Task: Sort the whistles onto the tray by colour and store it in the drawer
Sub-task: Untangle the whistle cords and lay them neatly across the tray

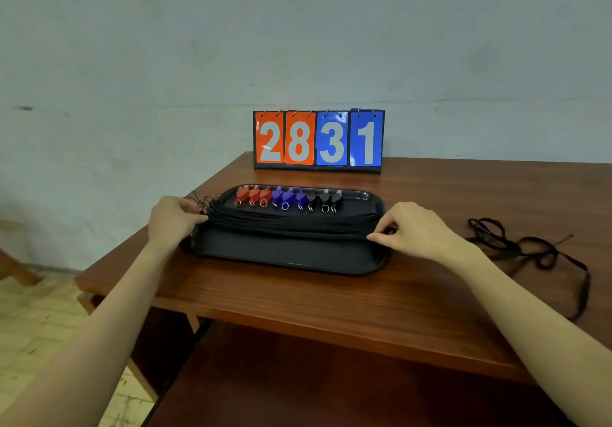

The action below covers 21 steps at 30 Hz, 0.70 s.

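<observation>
A black oval tray (284,254) lies on the wooden table (298,297). Along its far side stand three red whistles (253,195), three blue whistles (287,197) and three black whistles (326,198), grouped by colour in one row. Their black lanyards (291,223) stretch in a bundle across the tray's middle. My left hand (174,218) pinches the bundle's left end at the tray's left rim. My right hand (414,229) pinches its right end at the right rim. Below the table's front edge an open drawer (298,380) shows.
A flip scoreboard (318,140) reading 28 and 31 stands at the table's back edge against the wall. A loose black cord (530,248) lies tangled on the table at the right. Tiled floor (39,310) shows to the left.
</observation>
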Available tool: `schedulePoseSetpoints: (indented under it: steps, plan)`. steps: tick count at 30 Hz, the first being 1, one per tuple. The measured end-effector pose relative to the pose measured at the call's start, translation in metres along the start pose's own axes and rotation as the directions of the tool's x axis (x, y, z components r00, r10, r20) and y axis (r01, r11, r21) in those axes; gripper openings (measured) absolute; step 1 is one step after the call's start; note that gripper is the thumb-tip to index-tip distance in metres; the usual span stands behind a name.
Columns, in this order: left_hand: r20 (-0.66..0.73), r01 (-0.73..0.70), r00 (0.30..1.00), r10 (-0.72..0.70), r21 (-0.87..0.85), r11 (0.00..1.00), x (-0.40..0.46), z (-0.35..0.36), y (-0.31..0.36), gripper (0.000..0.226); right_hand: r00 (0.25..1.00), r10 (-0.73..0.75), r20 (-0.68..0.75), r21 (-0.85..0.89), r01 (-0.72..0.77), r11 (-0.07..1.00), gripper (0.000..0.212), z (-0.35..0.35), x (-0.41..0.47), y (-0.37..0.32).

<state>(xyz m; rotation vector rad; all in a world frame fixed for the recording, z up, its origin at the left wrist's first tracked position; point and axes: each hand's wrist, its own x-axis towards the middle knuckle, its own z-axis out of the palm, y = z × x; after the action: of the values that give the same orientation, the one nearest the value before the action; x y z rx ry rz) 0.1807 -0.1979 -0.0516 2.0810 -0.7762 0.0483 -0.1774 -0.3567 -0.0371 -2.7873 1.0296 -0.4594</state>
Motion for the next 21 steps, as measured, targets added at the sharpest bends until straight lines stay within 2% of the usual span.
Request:
schedulePoseSetpoints:
  steps: [6,12,14,18,21]
  plan:
    - [-0.004,-0.046,0.999,0.047,0.09,0.995,-0.002,0.002,0.001,0.034,1.0,-0.012,-0.022,-0.083,0.01,0.996,0.025,0.001,0.001,-0.002]
    - [-0.074,-0.057,0.994,0.074,0.209,0.976,-0.008,-0.001,0.007,0.048,0.996,-0.025,-0.082,-0.161,0.011,0.987,0.039,-0.01,-0.002,-0.002]
    - [-0.098,-0.082,0.99,0.105,0.213,0.974,-0.013,0.001,0.013,0.045,0.991,-0.012,-0.131,-0.167,-0.01,0.986,0.04,-0.017,-0.005,0.0]
    - [-0.102,-0.226,0.964,0.244,0.165,0.96,-0.029,0.012,0.042,0.034,0.961,0.122,-0.249,-0.052,-0.139,0.989,0.04,-0.036,-0.008,0.016]
    - [-0.034,-0.344,0.936,0.351,0.129,0.93,-0.045,0.031,0.072,0.031,0.916,0.278,-0.289,0.072,-0.269,0.96,0.034,-0.051,-0.012,0.041]
